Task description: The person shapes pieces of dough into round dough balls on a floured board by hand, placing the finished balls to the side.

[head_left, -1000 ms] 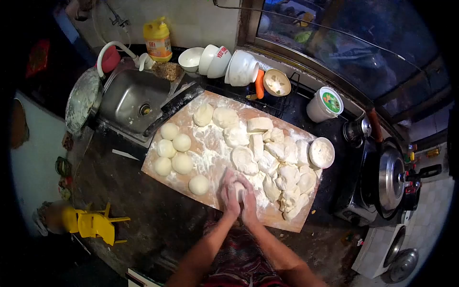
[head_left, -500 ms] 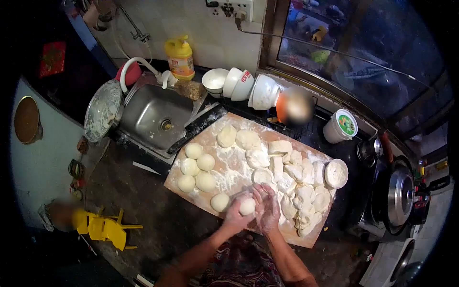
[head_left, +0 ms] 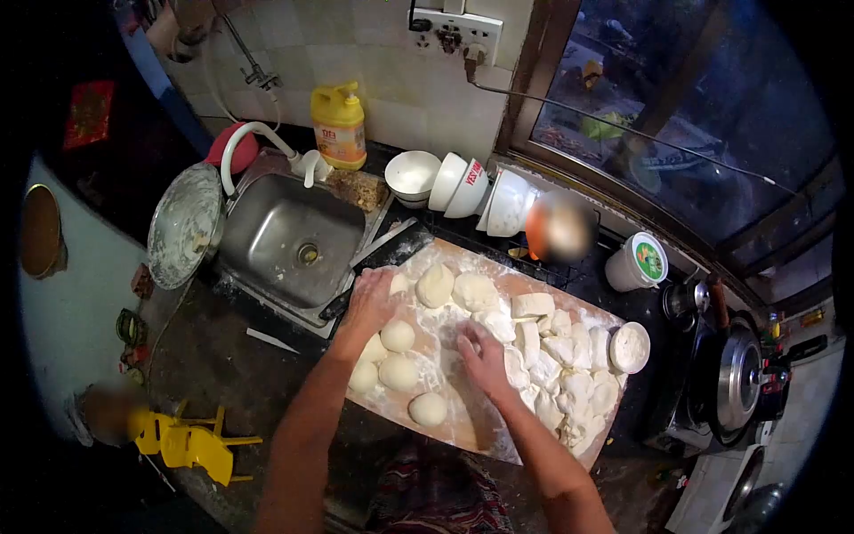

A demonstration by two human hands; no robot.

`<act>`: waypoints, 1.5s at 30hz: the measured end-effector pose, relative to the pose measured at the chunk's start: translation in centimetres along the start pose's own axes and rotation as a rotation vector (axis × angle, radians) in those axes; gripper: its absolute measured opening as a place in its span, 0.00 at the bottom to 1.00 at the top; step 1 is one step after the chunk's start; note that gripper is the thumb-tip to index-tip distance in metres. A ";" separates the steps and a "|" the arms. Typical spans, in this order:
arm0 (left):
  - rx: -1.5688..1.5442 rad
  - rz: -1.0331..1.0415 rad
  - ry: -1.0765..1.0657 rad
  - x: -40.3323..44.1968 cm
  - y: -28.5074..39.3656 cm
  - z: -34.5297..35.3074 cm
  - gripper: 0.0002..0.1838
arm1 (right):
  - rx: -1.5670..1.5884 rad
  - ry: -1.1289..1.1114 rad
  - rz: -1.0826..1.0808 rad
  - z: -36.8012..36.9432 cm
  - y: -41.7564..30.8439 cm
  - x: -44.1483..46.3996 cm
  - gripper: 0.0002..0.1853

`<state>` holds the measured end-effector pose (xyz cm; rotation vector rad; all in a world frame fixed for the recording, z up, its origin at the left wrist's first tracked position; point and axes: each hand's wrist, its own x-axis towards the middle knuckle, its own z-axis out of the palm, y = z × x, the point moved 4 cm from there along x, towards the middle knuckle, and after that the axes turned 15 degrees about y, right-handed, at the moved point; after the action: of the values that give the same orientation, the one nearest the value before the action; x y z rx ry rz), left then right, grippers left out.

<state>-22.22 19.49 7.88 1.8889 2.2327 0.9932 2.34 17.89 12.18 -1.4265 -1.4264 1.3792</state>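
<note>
Several round dough balls (head_left: 398, 374) sit on the left part of the floured wooden board (head_left: 458, 418). My left hand (head_left: 372, 298) reaches to the board's upper left corner, its fingers curled round a dough ball (head_left: 399, 283) that shows only in part. Over the middle of the board is my right hand (head_left: 481, 352), empty, with its fingers apart. Beside it on the right lies a crowd of uneven dough pieces (head_left: 560, 365). Two larger rounded lumps (head_left: 435, 286) rest between the hands and the board's far edge.
A steel sink (head_left: 285, 236) and a floured metal basin (head_left: 185, 224) stand at the left. White bowls (head_left: 458, 185) and a yellow bottle (head_left: 339, 125) line the wall. At the right are a lidded tub (head_left: 636, 262), a small bowl of flour (head_left: 630, 347) and a lidded pan (head_left: 740, 365).
My hands have parted. The left one moved with the dough ball to the board's upper left; the right one let go and opened over the middle. The camera view has shifted.
</note>
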 end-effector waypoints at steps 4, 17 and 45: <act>-0.010 -0.074 -0.069 0.3 -0.1 0.1 0.23 | -0.623 0.060 -0.672 3.5 0.3 6.6 0.28; 0.017 -0.353 0.241 -8.3 2.7 -5.7 0.15 | -0.831 -0.113 -0.825 6.0 0.5 6.4 0.19; 0.120 -0.072 0.343 -19.0 19.7 7.5 0.10 | -0.220 -0.105 0.272 -10.6 11.9 -14.0 0.25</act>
<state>2.84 6.55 4.96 1.7800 2.5789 1.2841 17.63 4.66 5.85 -1.7657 -1.5320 1.5193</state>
